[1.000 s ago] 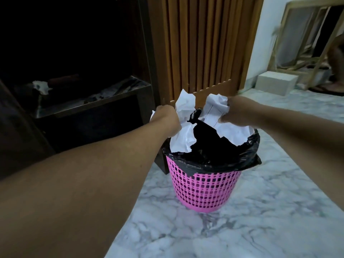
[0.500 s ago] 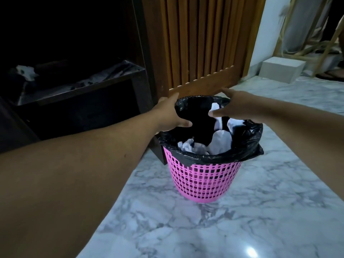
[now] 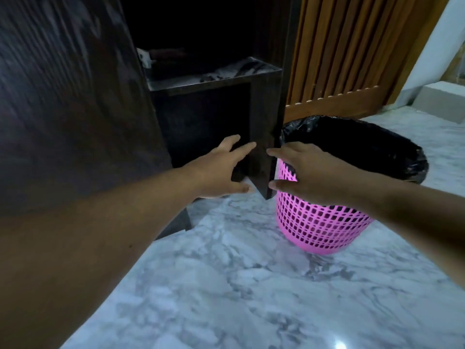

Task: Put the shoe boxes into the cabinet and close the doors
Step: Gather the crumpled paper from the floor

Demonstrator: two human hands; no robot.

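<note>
Left hand (image 3: 221,170): fingers straight and spread wide, holding nothing; it hangs in front of the cabinet's lower opening, at the left face of the dark upright panel.
Right hand (image 3: 309,172): also spread and empty, thumb low, fingertips at the panel's right face, above the bin's near rim.
Why so held: the two palms face each other across the panel, which reads as a reach toward the cabinet front, perhaps to take hold of a door edge; whether either hand touches the wood I cannot tell.
Cabinet (image 3: 266,122): dark wood, standing open; one shelf (image 3: 214,83) crosses it at mid height, with pale scraps lying on it, too dim to name.
Door (image 3: 75,96): a large dark slab swung out at the left, blurred, so not yet closed.
Shoe boxes: none that I can make out, on the floor or in the dark cabinet; the lower bay is too black to judge.
Bin (image 3: 319,222): pink mesh with a black liner, on the marble floor (image 3: 226,285) just right of the cabinet's corner, likely parked there to be within reach.
Slatted panel (image 3: 339,54): light wood, behind the bin.
Block (image 3: 442,99): pale, at the far right edge of the floor.
Writing: no brand, label or text readable anywhere.
</note>
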